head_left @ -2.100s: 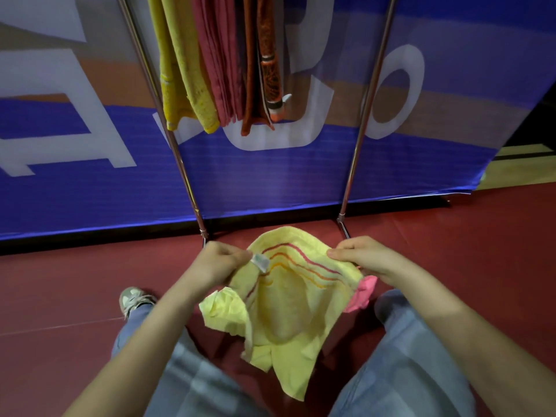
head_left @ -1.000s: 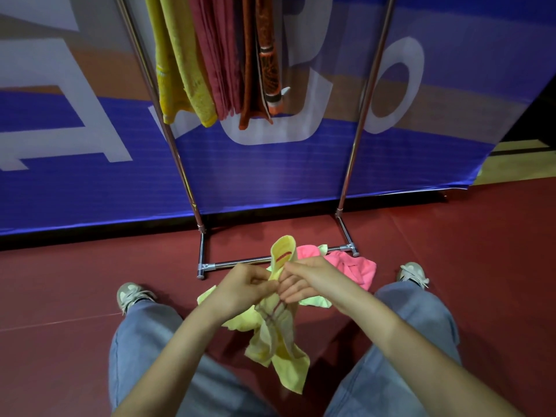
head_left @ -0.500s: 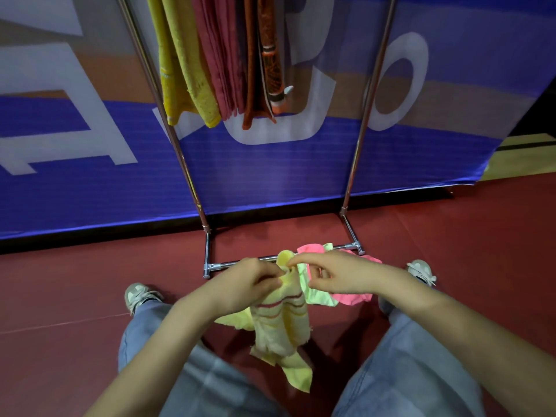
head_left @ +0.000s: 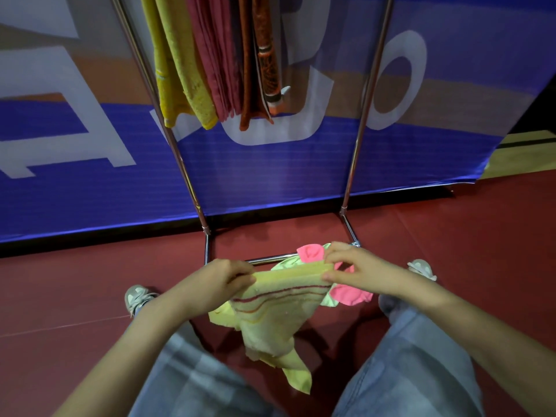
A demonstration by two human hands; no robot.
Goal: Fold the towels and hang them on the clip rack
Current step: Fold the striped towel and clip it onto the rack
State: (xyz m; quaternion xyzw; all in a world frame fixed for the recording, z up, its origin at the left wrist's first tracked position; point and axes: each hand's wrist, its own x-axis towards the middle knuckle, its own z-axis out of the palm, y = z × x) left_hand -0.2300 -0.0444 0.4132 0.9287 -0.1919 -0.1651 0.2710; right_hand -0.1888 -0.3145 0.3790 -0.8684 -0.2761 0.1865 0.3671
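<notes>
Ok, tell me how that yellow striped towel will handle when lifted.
Likely floppy: the yellow towel sags and bunches below the edge stretched between the left hand and right hand. Probably light, since fingertip pinches carry it. The fold may fall open if either lets go.

- Ahead of you stands a blue fabric banner (head_left: 270,182) with big white letters and a brown band across it.
- A black strip (head_left: 90,242) runs along its foot.
- Under you lies a dark red matte floor (head_left: 60,290), with a thin pale line crossing it at your left.
- At your far right, yellow wooden flooring (head_left: 529,158) shows.
</notes>
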